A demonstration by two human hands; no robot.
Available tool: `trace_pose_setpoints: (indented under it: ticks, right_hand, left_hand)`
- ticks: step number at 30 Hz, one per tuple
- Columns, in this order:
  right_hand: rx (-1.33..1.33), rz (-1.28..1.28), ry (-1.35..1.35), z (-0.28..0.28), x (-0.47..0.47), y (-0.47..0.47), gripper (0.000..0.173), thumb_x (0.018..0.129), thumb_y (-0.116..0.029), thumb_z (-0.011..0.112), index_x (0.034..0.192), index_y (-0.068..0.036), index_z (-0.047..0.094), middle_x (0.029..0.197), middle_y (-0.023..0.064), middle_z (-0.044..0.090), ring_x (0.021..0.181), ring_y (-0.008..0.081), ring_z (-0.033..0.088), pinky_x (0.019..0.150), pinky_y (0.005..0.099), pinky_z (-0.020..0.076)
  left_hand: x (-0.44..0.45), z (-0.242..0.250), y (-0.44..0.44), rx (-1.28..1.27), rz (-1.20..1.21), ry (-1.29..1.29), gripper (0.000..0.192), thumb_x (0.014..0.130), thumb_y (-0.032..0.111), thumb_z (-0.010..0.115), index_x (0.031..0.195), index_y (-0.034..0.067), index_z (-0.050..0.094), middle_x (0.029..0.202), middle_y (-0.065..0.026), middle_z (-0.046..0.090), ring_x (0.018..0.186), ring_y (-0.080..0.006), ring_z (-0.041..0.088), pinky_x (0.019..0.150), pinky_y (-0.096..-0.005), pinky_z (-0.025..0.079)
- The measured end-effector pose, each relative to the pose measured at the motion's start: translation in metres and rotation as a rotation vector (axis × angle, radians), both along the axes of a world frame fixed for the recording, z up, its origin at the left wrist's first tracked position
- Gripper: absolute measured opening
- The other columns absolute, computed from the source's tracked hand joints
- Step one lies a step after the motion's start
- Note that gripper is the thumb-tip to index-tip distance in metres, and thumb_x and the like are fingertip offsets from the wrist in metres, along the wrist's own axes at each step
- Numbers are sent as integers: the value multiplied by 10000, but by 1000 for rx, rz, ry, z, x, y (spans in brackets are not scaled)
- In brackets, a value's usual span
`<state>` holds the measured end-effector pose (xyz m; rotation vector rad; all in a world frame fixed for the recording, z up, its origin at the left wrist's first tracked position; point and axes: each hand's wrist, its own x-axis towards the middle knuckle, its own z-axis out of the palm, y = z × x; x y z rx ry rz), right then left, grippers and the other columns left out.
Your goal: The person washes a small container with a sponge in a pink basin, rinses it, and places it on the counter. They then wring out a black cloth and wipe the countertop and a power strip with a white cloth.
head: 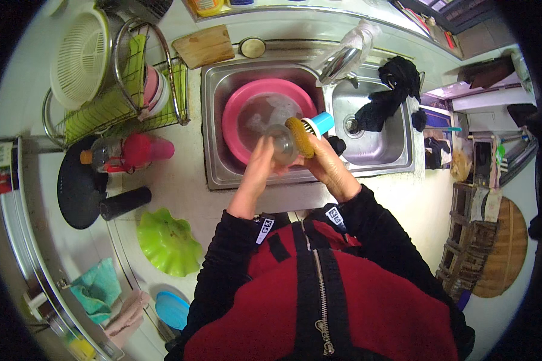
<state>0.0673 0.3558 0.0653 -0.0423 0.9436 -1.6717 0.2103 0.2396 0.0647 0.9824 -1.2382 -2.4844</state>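
My left hand (pixel 260 164) grips a clear cup (pixel 282 146), tilted with its round end towards me. My right hand (pixel 327 167) is shut on a yellow scouring pad (pixel 300 135) beside the cup. A blue and white plastic piece (pixel 320 124), looking like the pad's handle, sticks out beyond the right fingers; how the two join is hidden. Both hands are over the near right rim of a pink plastic basin (pixel 234 122). Cloudy water (pixel 262 110) with some foam fills the basin, which stands in the left bowl of a stainless steel sink (pixel 211 153).
A plastic-wrapped faucet (pixel 341 63) reaches over the sink divider. Black cloth (pixel 379 104) hangs into the right bowl. A wire dish rack (pixel 117 110), bottle (pixel 113 155) and green wavy-edged bowl (pixel 169 243) stand left. A wooden board (pixel 205 45) leans behind the sink.
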Motion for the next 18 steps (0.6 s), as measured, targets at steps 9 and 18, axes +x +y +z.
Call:
trace_pose_setpoints:
  ticks: [9, 18]
  right_hand:
    - [139, 59, 1627, 50, 23, -11, 536, 644, -142, 802, 1147, -125, 618, 1096, 120, 650, 975, 341, 602, 870, 420, 476]
    - [91, -56, 1889, 55, 16, -15, 517, 647, -219, 809, 1111, -113, 606, 1257, 108, 554, 1224, 330, 517, 1058, 498, 354]
  left_hand:
    - [-17, 15, -21, 724, 83, 388, 654, 1046, 515, 319, 1428, 3, 461, 1475, -154, 477, 1336, -300, 483, 1117, -460, 387]
    - [-28, 30, -11, 791, 68, 545, 636, 1031, 535, 381, 1417, 39, 481, 1404, -129, 542, 1271, -284, 542, 1059, -452, 451]
